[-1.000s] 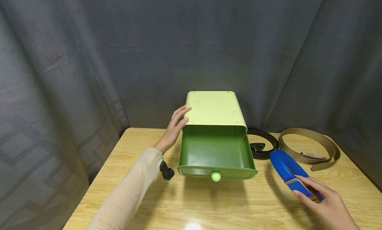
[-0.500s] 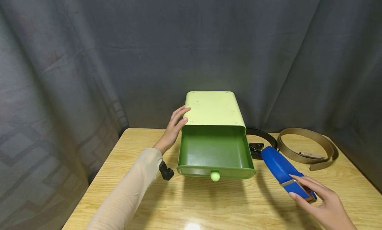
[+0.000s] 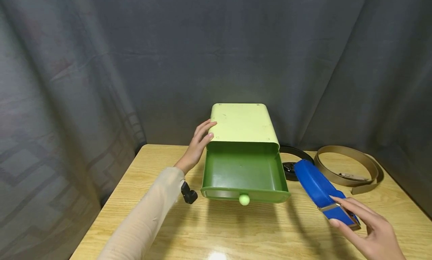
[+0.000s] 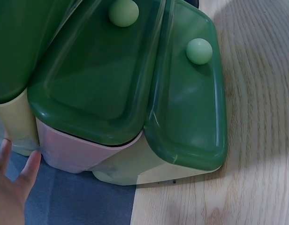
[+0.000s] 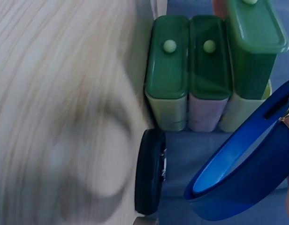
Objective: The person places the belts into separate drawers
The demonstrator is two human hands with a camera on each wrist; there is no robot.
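Observation:
My left hand (image 3: 195,145) rests its fingers on the left edge of the pale-yellow top of a small drawer cabinet (image 3: 241,121). The cabinet's top green drawer (image 3: 244,166) is pulled out, with nothing inside and a round light-green knob (image 3: 244,199) on its front. My right hand (image 3: 374,230) pinches a coiled blue belt (image 3: 314,183) at its metal-framed buckle end, to the right of the drawer. Above the table, the blue loop tilts up toward the cabinet. In the right wrist view, the belt (image 5: 243,178) shows as an open loop, with the hand mostly out of frame.
A coiled black belt (image 3: 303,155) lies right of the cabinet, and a coiled tan belt (image 3: 347,149) lies farther right on the wooden table (image 3: 162,155). Two lower drawers (image 4: 97,75) are closed. A grey curtain (image 3: 168,65) hangs behind the table.
My right hand has carried the blue belt a little left, toward the open drawer, and the coil has turned slightly. The left hand and drawer stay in place.

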